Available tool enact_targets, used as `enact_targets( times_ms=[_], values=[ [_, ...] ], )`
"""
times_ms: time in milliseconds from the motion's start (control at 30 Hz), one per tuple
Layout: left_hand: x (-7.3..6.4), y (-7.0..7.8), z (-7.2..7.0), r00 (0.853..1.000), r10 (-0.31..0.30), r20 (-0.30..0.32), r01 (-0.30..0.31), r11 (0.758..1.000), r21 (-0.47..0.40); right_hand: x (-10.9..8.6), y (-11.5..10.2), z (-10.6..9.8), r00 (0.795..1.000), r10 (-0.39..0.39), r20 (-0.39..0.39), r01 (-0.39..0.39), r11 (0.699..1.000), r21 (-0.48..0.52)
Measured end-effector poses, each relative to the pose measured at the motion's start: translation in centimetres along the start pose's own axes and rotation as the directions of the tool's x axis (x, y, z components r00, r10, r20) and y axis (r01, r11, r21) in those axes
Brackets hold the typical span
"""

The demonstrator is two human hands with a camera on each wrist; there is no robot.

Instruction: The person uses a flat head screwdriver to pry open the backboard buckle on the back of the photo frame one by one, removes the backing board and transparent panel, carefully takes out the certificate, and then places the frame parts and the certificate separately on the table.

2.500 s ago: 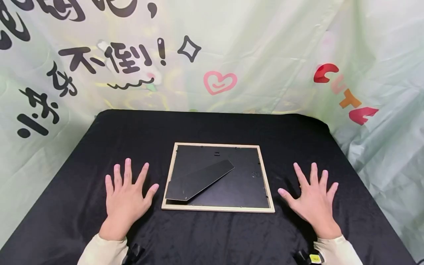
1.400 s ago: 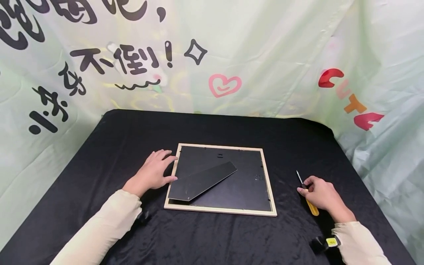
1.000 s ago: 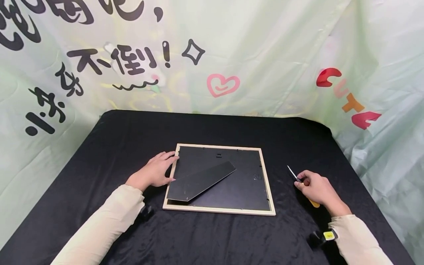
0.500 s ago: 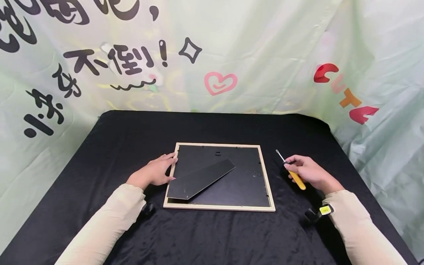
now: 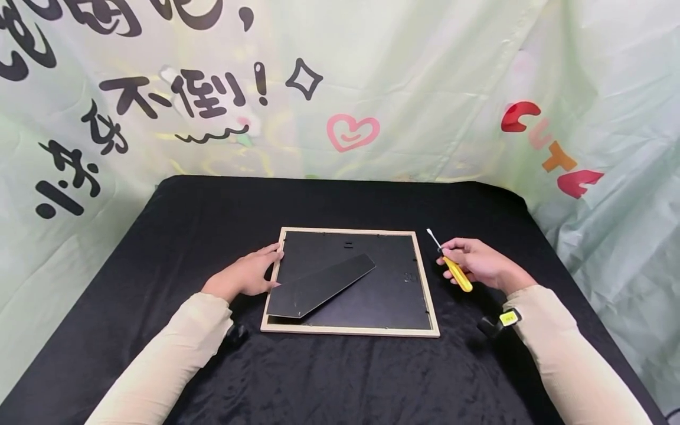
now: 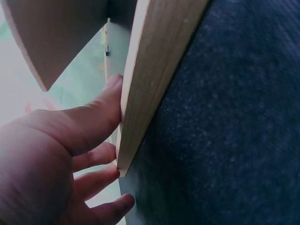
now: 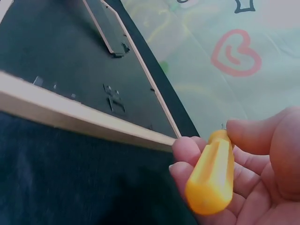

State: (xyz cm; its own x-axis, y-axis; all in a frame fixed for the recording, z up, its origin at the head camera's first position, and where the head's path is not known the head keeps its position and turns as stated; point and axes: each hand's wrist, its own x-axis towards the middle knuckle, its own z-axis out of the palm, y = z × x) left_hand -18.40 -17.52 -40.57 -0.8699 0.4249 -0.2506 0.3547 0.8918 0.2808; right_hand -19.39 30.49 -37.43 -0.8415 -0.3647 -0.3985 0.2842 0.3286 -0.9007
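Observation:
A picture frame (image 5: 350,333) with a light wooden rim lies face down on the black cloth, its dark back upward. The easel leg (image 5: 321,286) slants across that back, raised at its wide lower-left end. My left hand (image 5: 241,276) rests against the left side of the rim, thumb and fingers spread along the wood (image 6: 150,70) without curling round it. To the right of the frame, my right hand (image 5: 483,265) holds a screwdriver (image 5: 458,275) by its yellow handle between thumb and fingers. Its metal tip points away, toward the back, apart from the frame.
The black cloth (image 5: 340,383) covers the whole table. Behind and beside it hangs a pale green curtain (image 5: 425,88) with printed lettering and a pink heart. Small dark metal tabs run along the inner edge of the frame, with a hanger (image 5: 347,244) near its top.
My left hand has come in from the left to touch the frame's side. My right hand has picked up the screwdriver and carried it up and leftward, toward the frame's right edge.

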Motion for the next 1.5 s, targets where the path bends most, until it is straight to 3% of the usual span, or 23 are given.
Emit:
enact_targets(
  times_ms=[300, 600, 833, 1100, 1500],
  values=[
    [0.1, 0.0, -0.3, 1.000, 0.004, -0.001, -0.004, 1.000, 0.020, 2.2, -1.4, 1.1, 0.999, 0.018, 0.041, -0.017, 1.000, -0.024],
    [0.1, 0.0, 0.0, 1.000, -0.013, 0.005, 0.013, 1.000, 0.011, 4.7, -2.1, 2.9, 0.997, -0.012, 0.071, 0.009, 0.999, 0.041],
    [-0.1, 0.2, -0.1, 1.000, -0.028, 0.004, 0.028, 0.999, 0.026, 6.6, -3.1, 4.5, 0.998, 0.011, 0.068, -0.007, 0.999, -0.049],
    [0.0, 0.5, -0.1, 0.999, -0.035, 0.009, 0.035, 0.999, 0.013, 8.7, -4.1, 6.4, 0.997, -0.014, 0.079, 0.028, 0.983, -0.183],
    [-0.2, 0.4, 0.0, 1.000, -0.025, -0.005, 0.025, 1.000, -0.004, 11.4, -5.2, 8.7, 0.992, -0.029, 0.120, 0.057, 0.969, -0.240]
  ],
)
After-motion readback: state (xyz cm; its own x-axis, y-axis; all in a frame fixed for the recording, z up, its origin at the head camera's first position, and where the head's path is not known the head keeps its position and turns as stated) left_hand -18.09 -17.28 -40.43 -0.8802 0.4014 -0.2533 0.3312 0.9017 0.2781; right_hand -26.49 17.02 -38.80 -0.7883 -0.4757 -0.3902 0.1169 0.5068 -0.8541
